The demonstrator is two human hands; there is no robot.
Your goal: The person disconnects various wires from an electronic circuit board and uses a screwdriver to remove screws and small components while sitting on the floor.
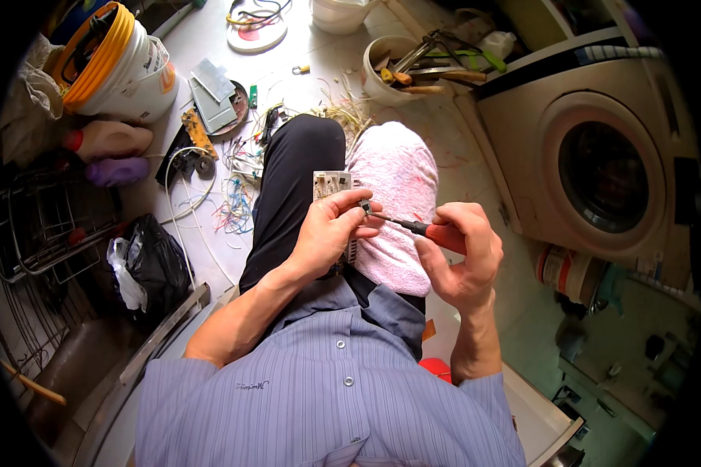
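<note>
My left hand (327, 235) pinches a small dark part (364, 206) between thumb and fingers; its exact kind is too small to tell. In my right hand (469, 261) is a screwdriver (446, 237) with a red and black handle, its fingers wrapped round the grip. The thin shaft points left, with its tip at or very near the small part. Under my left hand a pale circuit board (331, 182) rests across my lap, mostly covered by the hand. A pink towel (393, 159) lies over my right thigh, beneath the screwdriver.
Loose wires (237, 204) and flat grey panels (213, 101) litter the floor ahead and left. A tool bucket (378, 82) stands beyond my knees. At left are a white bucket (144, 78) and a black bag (160, 261); a washing machine (522, 156) stands right.
</note>
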